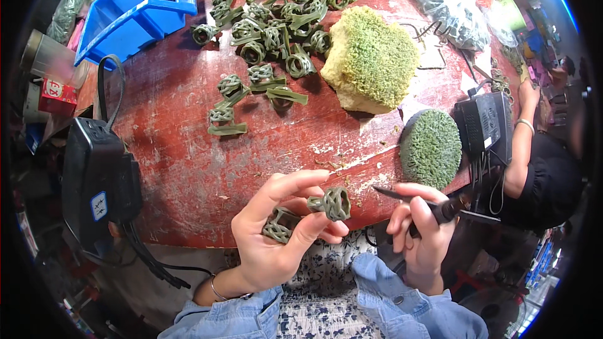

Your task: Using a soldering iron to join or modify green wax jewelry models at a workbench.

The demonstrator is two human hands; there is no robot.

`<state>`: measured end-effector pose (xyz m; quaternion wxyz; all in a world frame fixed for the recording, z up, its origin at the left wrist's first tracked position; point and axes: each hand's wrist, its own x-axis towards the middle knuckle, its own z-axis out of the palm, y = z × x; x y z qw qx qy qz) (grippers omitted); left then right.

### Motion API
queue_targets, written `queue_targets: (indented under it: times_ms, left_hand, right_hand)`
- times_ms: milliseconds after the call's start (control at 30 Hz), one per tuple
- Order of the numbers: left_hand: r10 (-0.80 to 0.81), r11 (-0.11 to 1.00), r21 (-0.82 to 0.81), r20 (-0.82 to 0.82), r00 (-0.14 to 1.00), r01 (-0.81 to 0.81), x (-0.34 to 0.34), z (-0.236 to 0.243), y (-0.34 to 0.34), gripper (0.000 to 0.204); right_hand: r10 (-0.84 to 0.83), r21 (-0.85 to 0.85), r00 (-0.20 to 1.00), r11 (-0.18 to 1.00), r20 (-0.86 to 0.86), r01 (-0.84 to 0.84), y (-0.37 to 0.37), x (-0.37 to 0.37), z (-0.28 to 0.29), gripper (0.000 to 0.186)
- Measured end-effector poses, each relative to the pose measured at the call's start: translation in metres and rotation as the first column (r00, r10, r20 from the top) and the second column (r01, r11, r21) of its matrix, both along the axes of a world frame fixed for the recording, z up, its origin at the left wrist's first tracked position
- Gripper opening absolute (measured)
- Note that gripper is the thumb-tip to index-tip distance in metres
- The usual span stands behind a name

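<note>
My left hand [276, 232] is closed, pinching a green openwork ring piece [337, 204] between thumb and fingers. A second green lattice piece [281, 225] rests in its palm. To the right, my right hand [419, 229] grips a dark pen-like tool [446, 211], its pointed blade tip aimed left toward the ring piece but apart from it. Further up the red table [182, 169] lies a pile of similar green openwork pieces [272, 37], many with flat strips attached. A few sit apart in front of the pile, including one small piece [224, 119].
Right of the pile stand a yellow-green foam block [377, 56] and a round green pad [432, 149]. Black corded boxes flank the table, one left [97, 176], one right [482, 122]. A blue bin [141, 12] is at far left, plastic bags [449, 6] far right. Another person's arm [522, 138] is at right.
</note>
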<state>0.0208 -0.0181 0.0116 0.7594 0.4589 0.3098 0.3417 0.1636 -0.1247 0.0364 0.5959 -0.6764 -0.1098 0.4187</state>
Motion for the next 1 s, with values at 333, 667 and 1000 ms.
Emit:
queue_targets:
  times_ms: [333,667,1000]
  left_hand:
    - [-0.105,0.987,-0.1,0.191,0.976,0.126,0.002,0.003,-0.009,0.029]
    - [-0.125,0.969,-0.155,0.371,0.92,0.194,0.002,-0.003,-0.016,0.027]
    - [-0.092,0.982,-0.138,0.259,0.962,0.132,0.007,0.0,-0.017,0.032]
  right_hand:
    - [0.156,0.496,0.974,0.841,0.162,-0.217,0.002,-0.026,-0.004,0.029]
    - [-0.08,0.508,0.939,0.855,0.334,-0.108,0.005,-0.041,-0.007,0.029]
    - [-0.193,0.37,0.921,0.927,0.338,0.058,0.0,-0.042,-0.003,0.03]
